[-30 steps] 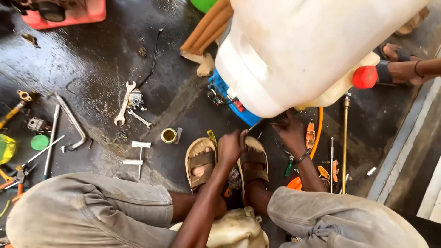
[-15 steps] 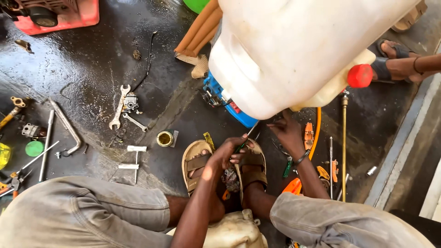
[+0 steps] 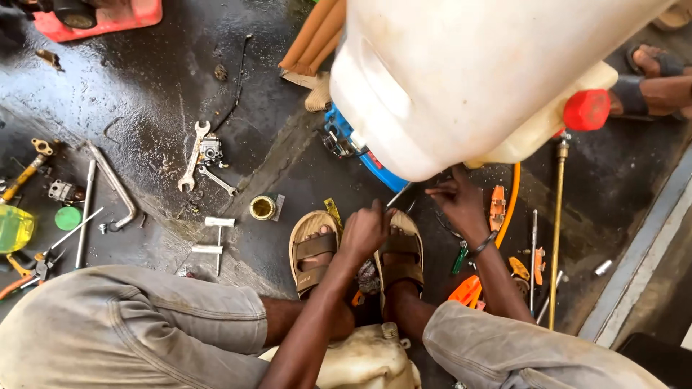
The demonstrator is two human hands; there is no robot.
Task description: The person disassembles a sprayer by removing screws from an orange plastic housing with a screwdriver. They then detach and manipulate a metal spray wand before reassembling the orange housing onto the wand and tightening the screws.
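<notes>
A large white plastic tank (image 3: 476, 72) with a red cap (image 3: 586, 109) is seen tilted above a wet, dark concrete floor (image 3: 166, 79); a blue base with a motor part (image 3: 353, 144) is visible under its lower edge. The right hand (image 3: 455, 204) is held just beneath the tank's lower edge; its fingers (image 3: 437, 191) are spread and extended toward the underside; whether the tank is touched cannot be told. A dark band is worn on the right wrist. The left hand (image 3: 364, 230) is observed just above the sandalled feet (image 3: 357, 252), near the tank's base; its fingers are curled together around a thin metal rod-like tool (image 3: 396, 196) that points up toward the blue base; the tool's kind cannot be told.

To the left on the floor are noted: a spanner (image 3: 193, 155), a small metal carburettor-like part (image 3: 210, 149), a small round tin (image 3: 262, 207), a bent metal pipe (image 3: 114, 186), a green round cap (image 3: 68, 217). To the right are noted: a long brass lance (image 3: 556, 230), an orange hose (image 3: 509, 209), several screwdrivers. A red tray (image 3: 101, 18) is seen at the top left; another person's sandalled foot (image 3: 659, 79) is seen at the top right, well apart from both hands. A second, dirty white container (image 3: 364, 360) is lodged between the knees.
</notes>
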